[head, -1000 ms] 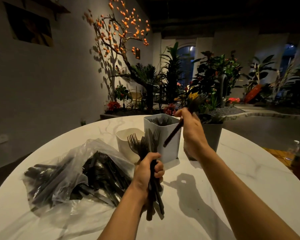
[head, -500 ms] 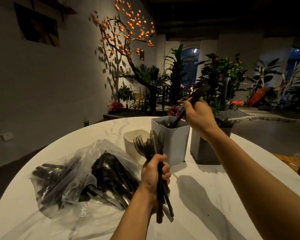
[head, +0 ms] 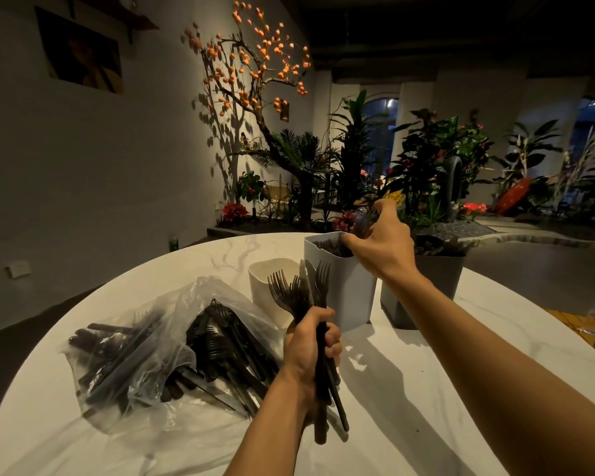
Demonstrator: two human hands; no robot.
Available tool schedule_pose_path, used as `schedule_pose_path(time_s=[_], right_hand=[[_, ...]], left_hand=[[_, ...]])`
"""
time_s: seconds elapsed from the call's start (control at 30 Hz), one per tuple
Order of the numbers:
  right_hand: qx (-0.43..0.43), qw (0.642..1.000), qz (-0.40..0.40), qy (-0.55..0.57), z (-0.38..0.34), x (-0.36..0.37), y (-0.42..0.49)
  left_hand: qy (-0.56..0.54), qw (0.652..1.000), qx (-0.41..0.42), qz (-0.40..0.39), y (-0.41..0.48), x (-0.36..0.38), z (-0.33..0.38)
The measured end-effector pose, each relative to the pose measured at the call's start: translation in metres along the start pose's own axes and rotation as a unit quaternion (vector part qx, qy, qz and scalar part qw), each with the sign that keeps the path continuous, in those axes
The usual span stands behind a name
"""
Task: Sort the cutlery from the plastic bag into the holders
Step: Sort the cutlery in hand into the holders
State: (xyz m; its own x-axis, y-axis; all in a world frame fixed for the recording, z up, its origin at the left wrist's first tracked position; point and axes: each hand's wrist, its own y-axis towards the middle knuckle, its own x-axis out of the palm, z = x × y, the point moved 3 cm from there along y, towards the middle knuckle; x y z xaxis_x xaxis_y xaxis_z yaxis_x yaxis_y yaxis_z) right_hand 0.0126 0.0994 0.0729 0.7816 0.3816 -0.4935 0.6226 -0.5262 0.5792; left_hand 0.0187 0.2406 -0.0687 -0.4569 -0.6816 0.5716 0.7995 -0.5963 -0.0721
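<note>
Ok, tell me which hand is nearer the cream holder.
Left. The left hand grips a bundle of cutlery right in front of the cream holder; the right hand is farther, at the light grey holder's rim.

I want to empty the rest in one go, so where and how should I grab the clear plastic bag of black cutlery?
Grip the clear plastic bag by its loose, crumpled top, coming from above. Probably best: the black cutlery lies piled flat and low inside, and the film bunches up near the white cup-shaped holder, free to pinch.
</note>
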Motion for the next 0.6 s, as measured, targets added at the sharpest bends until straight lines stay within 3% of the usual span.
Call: schedule_pose_path(time_s=[0.1,0.17,0.27,0.37,0.43,0.53,0.6], right_hand=[[-0.061,0.997,0.046,-0.02,-0.002,0.001,-0.009],[-0.1,0.991,0.031,-0.079,-0.004,0.006,-0.013],[-0.087,0.974,-0.093,-0.187,0.003,0.022,-0.019],[-0.04,0.968,-0.168,-0.184,0.009,0.029,-0.03],[-0.05,0.979,-0.128,-0.151,0.01,0.029,-0.037],[-0.103,0.993,0.021,-0.054,0.003,0.022,-0.052],[-0.063,0.997,-0.016,0.029,0.002,0.026,-0.061]], left_hand=[[0.001,1.0,-0.002,0.002,-0.001,0.002,0.0],[0.001,1.0,-0.001,0.004,-0.001,0.002,0.0],[0.021,1.0,0.008,0.005,-0.002,0.001,0.0],[0.044,0.999,0.007,0.011,-0.004,0.002,0.001],[0.054,0.998,0.01,0.017,-0.005,0.003,0.001],[0.062,0.997,0.023,0.026,-0.005,0.002,0.001],[0.068,0.996,0.036,0.036,-0.006,0.001,0.001]])
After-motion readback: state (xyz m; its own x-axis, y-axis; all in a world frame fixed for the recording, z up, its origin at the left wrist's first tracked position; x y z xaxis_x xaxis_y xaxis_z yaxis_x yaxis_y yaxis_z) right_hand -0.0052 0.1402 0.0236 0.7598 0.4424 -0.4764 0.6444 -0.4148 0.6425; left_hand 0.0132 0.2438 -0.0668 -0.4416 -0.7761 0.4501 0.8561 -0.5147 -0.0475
